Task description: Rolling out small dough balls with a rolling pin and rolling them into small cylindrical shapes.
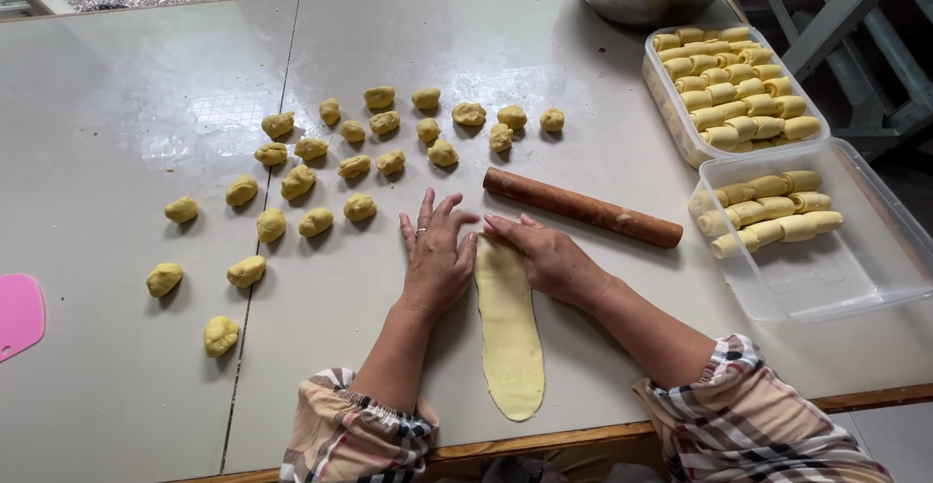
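Observation:
A long flat strip of yellow dough (510, 332) lies on the pale table (126, 396), running toward me. My left hand (437, 255) rests flat, fingers spread, on the table against the strip's far left edge. My right hand (549, 255) lies palm-down on the strip's far end, fingertips touching the dough. Neither hand grips anything. A brown wooden rolling pin (581, 208) lies just beyond my right hand.
Several small yellow dough balls (298, 182) are scattered over the table's left and middle. Two clear plastic tubs at the right hold rolled dough pieces: a full one (671, 119) and a partly filled one (826, 289). A metal bowl (622, 2) stands behind. A pink scraper (17, 313) lies far left.

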